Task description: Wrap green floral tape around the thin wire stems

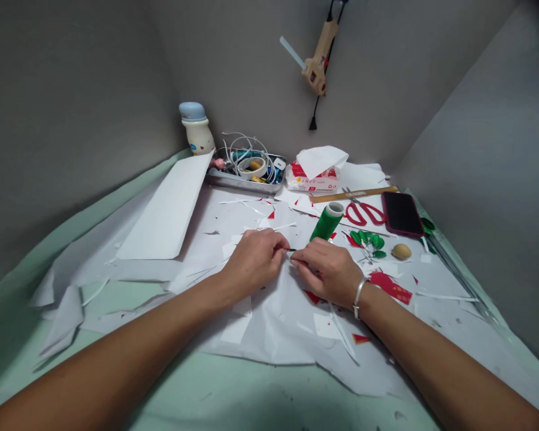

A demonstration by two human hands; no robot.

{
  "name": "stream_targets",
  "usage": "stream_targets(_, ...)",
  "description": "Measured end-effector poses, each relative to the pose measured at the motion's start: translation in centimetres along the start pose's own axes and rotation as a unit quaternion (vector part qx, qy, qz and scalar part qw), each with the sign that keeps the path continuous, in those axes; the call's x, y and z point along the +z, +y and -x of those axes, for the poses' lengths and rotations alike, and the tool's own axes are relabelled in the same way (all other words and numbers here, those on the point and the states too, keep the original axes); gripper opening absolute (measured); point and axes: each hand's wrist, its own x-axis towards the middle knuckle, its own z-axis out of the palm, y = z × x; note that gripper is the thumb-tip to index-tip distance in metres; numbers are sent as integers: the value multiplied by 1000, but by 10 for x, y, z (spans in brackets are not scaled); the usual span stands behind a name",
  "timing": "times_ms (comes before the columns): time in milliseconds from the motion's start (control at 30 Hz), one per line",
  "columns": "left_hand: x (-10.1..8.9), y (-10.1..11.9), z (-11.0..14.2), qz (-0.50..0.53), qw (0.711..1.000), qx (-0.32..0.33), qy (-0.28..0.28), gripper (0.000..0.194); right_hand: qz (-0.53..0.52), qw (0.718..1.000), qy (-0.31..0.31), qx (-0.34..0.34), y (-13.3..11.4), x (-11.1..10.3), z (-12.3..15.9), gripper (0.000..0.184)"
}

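Observation:
My left hand (254,261) and my right hand (326,269) meet over white paper sheets (269,326) in the middle of the table. Both have their fingers pinched together on a thin dark green strand (291,249) that runs between the two hands. A silver bracelet (359,295) sits on my right wrist. Just beyond my right hand stands a roll of green tape (327,221). Red paper scraps (391,287) lie right of my right wrist, and one red piece (312,297) peeks out under that hand.
Red-handled scissors (365,212), a ruler (359,194), a dark phone (402,214), green paper leaves (368,240) and a small tan lump (401,251) lie at right. A metal tray (247,179) of tapes and cables, a tissue pack (312,176) and a bottle (197,129) stand behind. A glue gun (317,60) hangs on the wall.

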Motion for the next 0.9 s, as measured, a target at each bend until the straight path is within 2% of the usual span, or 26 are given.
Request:
stream_targets(100,2,0,1,-33,997,58,-30,18,-27,999,32,29,2,-1,-2,14)
stream_targets(200,3,0,1,-17,993,101,-59,19,-66,993,46,86,7,-1,-3,14)
stream_targets(267,1,0,0,7,993,103,-58,18,-92,987,54,122,11,1,-2,14)
stream_targets(367,-2,2,-2,60,995,64,-38,17,-107,982,44,148,16,4,-1,15)
stream_targets(500,-5,3,-3,130,991,-7,-13,16,-80,988,-10,131,11,5,1,14)
stream_targets(633,-4,1,-2,93,995,-20,13,15,-41,996,-56,56,0,1,0,15)
stream_targets(767,-1,-2,-1,-6,999,29,12,17,-30,999,-10,19,-4,-2,-1,15)
stream_targets(900,2,-3,0,-27,995,95,-30,20,-67,994,46,75,3,-2,-2,14)
